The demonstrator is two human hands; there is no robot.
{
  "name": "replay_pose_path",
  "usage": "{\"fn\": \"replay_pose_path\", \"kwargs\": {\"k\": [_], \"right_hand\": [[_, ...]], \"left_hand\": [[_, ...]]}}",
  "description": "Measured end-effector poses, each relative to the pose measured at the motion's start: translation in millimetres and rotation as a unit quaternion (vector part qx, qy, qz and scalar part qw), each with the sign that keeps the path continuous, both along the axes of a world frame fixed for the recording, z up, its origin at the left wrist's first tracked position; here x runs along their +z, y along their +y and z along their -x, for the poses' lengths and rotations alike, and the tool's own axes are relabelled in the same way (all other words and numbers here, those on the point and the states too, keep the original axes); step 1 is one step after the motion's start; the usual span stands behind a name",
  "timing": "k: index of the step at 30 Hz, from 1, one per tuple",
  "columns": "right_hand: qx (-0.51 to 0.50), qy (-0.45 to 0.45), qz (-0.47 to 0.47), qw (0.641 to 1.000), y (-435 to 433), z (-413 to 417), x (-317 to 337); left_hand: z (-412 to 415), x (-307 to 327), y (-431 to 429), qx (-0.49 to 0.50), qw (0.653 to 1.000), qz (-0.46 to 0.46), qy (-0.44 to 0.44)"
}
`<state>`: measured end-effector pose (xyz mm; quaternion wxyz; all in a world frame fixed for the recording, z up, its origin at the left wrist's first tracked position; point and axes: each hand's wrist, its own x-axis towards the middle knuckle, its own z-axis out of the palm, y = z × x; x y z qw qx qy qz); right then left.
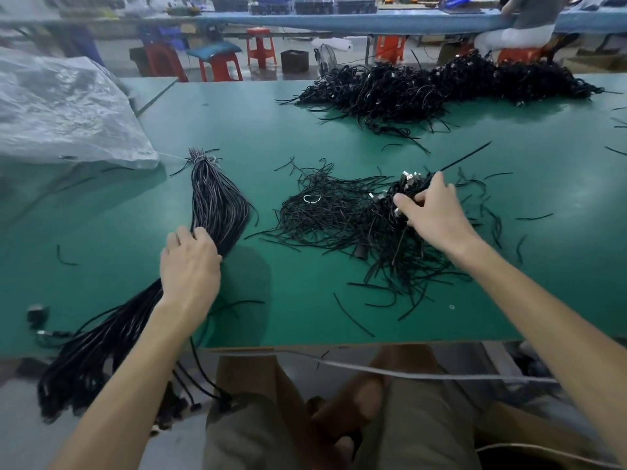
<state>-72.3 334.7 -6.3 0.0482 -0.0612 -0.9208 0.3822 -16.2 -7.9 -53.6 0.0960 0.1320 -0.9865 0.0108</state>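
Observation:
A long bundle of black cables [217, 205], tied at its far end, lies across the green table [305, 317] on the left and hangs over the near edge. My left hand [190, 262] grips this bundle at its middle, fingers curled over the strands. To the right lies a loose heap of short black ties and cables [332, 215]. My right hand [434, 208] is on the heap's far right side and pinches a small clump of coiled cables with metal plugs [410, 183].
A big pile of black cables [441, 86] lies at the far right of the table. A clear plastic bag [61, 110] bulges at the far left. Stray ties are scattered on the right. Red stools [220, 66] and another seated person [522, 25] are beyond the table.

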Motion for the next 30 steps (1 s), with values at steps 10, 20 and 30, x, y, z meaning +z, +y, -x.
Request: {"fn": "replay_pose_path", "kwargs": {"k": [10,20,30], "right_hand": [[0.083,0.048,0.022,0.995,-27.6,-35.3,-25.0],[0.178,0.023,0.033,0.983,-45.6,-59.9,-29.9],[0.288,0.076,-0.028,0.954,-76.4,-77.0,-38.3]], "left_hand": [[6.1,12.3,-5.1,0.026,0.996,-0.084,0.003],[-0.8,21.5,2.7,0.011,0.996,-0.08,0.035],[-27.5,23.8,41.6,-0.091,0.995,-0.05,-0.006]]}}
